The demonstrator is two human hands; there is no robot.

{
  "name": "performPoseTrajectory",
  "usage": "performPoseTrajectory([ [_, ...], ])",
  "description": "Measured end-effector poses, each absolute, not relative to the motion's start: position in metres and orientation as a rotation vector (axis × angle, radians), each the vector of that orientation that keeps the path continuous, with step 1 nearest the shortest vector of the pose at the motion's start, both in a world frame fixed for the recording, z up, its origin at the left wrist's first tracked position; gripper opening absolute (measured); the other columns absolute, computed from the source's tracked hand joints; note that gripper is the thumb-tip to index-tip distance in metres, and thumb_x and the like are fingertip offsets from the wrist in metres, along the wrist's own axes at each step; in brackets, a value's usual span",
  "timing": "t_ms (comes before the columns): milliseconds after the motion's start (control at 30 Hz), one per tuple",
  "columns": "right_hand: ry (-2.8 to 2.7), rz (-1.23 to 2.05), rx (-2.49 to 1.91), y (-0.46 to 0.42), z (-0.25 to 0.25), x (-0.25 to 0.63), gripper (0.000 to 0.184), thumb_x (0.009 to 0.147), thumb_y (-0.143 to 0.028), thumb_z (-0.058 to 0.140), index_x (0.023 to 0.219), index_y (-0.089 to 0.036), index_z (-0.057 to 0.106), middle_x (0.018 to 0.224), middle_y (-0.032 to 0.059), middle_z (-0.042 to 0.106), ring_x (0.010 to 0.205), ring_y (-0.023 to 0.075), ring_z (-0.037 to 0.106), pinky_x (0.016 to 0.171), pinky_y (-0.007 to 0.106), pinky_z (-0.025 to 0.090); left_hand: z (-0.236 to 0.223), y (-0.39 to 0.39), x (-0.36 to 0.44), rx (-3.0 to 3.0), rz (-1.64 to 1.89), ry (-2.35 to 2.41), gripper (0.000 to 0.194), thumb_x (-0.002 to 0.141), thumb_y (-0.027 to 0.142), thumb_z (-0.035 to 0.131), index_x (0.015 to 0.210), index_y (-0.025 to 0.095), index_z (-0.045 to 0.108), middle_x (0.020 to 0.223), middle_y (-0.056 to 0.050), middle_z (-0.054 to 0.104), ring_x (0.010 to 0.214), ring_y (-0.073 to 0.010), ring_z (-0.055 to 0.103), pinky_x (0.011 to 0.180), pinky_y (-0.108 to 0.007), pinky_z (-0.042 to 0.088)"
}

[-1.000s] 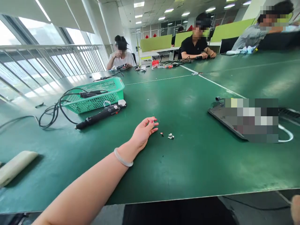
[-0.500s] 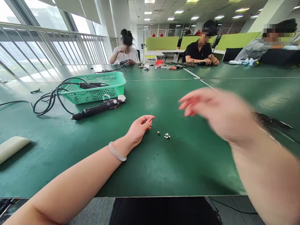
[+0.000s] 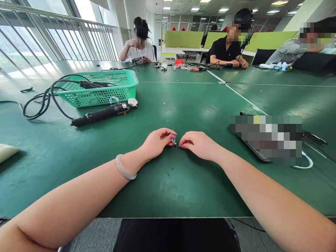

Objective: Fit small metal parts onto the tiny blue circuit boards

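My left hand (image 3: 156,141) rests on the green table (image 3: 183,105) with its fingers curled round a small bluish part (image 3: 172,137) pinched at the fingertips. My right hand (image 3: 199,144) lies just to its right, fingers bent down with the tips on the table close to the left fingertips. Whether it grips anything is hidden under the fingers. The small loose parts that lay there are covered by the right hand. A pale bangle (image 3: 123,168) sits on my left wrist.
A black electric screwdriver (image 3: 101,113) with a coiled cable (image 3: 42,99) lies left of centre beside a green plastic basket (image 3: 101,92). A tablet-like device (image 3: 265,140) lies at right. A pale pad (image 3: 6,152) is at far left. Three other people sit at the far side.
My right hand has swung in from mid-air and come down on the table beside the left hand, covering the small parts. The left fingers have closed on the small part.
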State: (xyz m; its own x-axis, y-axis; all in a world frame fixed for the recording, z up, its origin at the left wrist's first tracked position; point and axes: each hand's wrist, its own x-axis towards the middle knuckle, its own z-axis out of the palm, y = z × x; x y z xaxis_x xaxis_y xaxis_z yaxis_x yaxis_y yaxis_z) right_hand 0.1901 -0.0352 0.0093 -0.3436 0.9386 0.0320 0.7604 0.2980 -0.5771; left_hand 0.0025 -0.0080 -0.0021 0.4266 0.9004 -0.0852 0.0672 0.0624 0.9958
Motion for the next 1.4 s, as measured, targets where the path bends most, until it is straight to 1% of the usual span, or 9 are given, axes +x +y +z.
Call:
performPoseTrajectory([
  [200, -1.861, 0.758, -1.419, -0.040, 0.007, 0.182, 0.016, 0.081, -0.018, 0.054, 0.085, -0.022, 0.069, 0.078, -0.0004, 0.071, 0.070, 0.0135, 0.065, 0.071, 0.030, 0.051, 0.002, -0.009, 0.002, 1.323, 0.785, 0.974, 0.019, 0.088, 0.016, 0.052, 0.098, 0.010, 0.066, 0.084, -0.005, 0.067, 0.072, -0.0095, 0.062, 0.079, -0.030, 0.052],
  [333, -1.779, 0.747, -1.329, -0.043, 0.006, 0.175, 0.009, 0.077, -0.017, 0.059, 0.081, -0.021, 0.066, 0.082, 0.0001, 0.072, 0.074, 0.0144, 0.067, 0.075, 0.030, 0.054, 0.001, -0.009, 0.000, 1.369, 0.759, 0.919, 0.025, 0.085, 0.024, 0.058, 0.104, 0.013, 0.070, 0.085, -0.005, 0.069, 0.073, -0.0101, 0.060, 0.079, -0.030, 0.051],
  [533, -1.807, 0.631, -1.304, -0.043, 0.002, 0.172, 0.009, 0.077, -0.014, 0.059, 0.080, -0.022, 0.063, 0.080, -0.0008, 0.071, 0.072, 0.0137, 0.067, 0.075, 0.030, 0.054, 0.003, -0.011, -0.004, 1.488, 0.701, 0.881, 0.038, 0.082, 0.034, 0.061, 0.113, 0.015, 0.069, 0.095, -0.007, 0.072, 0.082, -0.0143, 0.062, 0.085, -0.034, 0.049],
  [700, -1.867, 0.468, -1.327, -0.043, 0.001, 0.172, 0.007, 0.078, -0.016, 0.060, 0.075, -0.021, 0.064, 0.076, -0.0013, 0.071, 0.066, 0.0131, 0.063, 0.067, 0.028, 0.051, 0.000, -0.010, -0.005, 1.623, 0.676, 0.894, 0.044, 0.075, 0.031, 0.069, 0.117, 0.019, 0.067, 0.103, -0.006, 0.072, 0.094, -0.0193, 0.064, 0.093, -0.036, 0.046],
  [800, -1.876, 0.458, -1.328, -0.044, 0.001, 0.172, 0.008, 0.079, -0.017, 0.061, 0.076, -0.022, 0.067, 0.075, -0.0012, 0.071, 0.065, 0.0131, 0.063, 0.067, 0.028, 0.050, 0.001, -0.010, -0.003, 1.544, 0.686, 0.885, 0.043, 0.077, 0.029, 0.066, 0.118, 0.015, 0.066, 0.102, -0.008, 0.072, 0.089, -0.0175, 0.064, 0.092, -0.036, 0.048],
  [933, -1.912, 0.456, -1.322, -0.046, 0.002, 0.172, 0.016, 0.081, -0.016, 0.057, 0.084, -0.023, 0.071, 0.084, -0.0004, 0.073, 0.072, 0.0142, 0.065, 0.073, 0.028, 0.050, 0.004, -0.012, -0.002, 1.435, 0.708, 0.898, 0.043, 0.078, 0.028, 0.066, 0.117, 0.011, 0.066, 0.103, -0.010, 0.071, 0.083, -0.0147, 0.063, 0.091, -0.038, 0.049],
  [1033, -1.920, 0.404, -1.347, -0.046, 0.003, 0.172, 0.016, 0.083, -0.018, 0.055, 0.083, -0.023, 0.071, 0.085, 0.0003, 0.073, 0.075, 0.0151, 0.065, 0.073, 0.029, 0.049, 0.004, -0.012, -0.002, 1.409, 0.710, 0.879, 0.043, 0.076, 0.029, 0.069, 0.116, 0.013, 0.067, 0.103, -0.009, 0.072, 0.086, -0.0156, 0.065, 0.093, -0.038, 0.049],
  [1167, -1.913, 0.367, -1.388, -0.045, 0.005, 0.173, 0.016, 0.085, -0.023, 0.055, 0.079, -0.022, 0.069, 0.079, 0.0007, 0.071, 0.069, 0.0148, 0.062, 0.067, 0.028, 0.046, 0.000, -0.009, -0.003, 1.447, 0.726, 0.901, 0.048, 0.073, 0.028, 0.072, 0.118, 0.015, 0.066, 0.103, -0.008, 0.072, 0.092, -0.0187, 0.066, 0.096, -0.039, 0.047],
  [1400, -1.868, 0.440, -1.419, -0.046, 0.005, 0.173, 0.019, 0.085, -0.021, 0.052, 0.075, -0.021, 0.068, 0.079, 0.0007, 0.072, 0.071, 0.0149, 0.063, 0.066, 0.028, 0.046, 0.001, -0.010, -0.004, 1.679, 0.715, 0.977, 0.047, 0.075, 0.028, 0.069, 0.121, 0.019, 0.065, 0.101, -0.006, 0.073, 0.094, -0.0206, 0.067, 0.094, -0.038, 0.049],
])
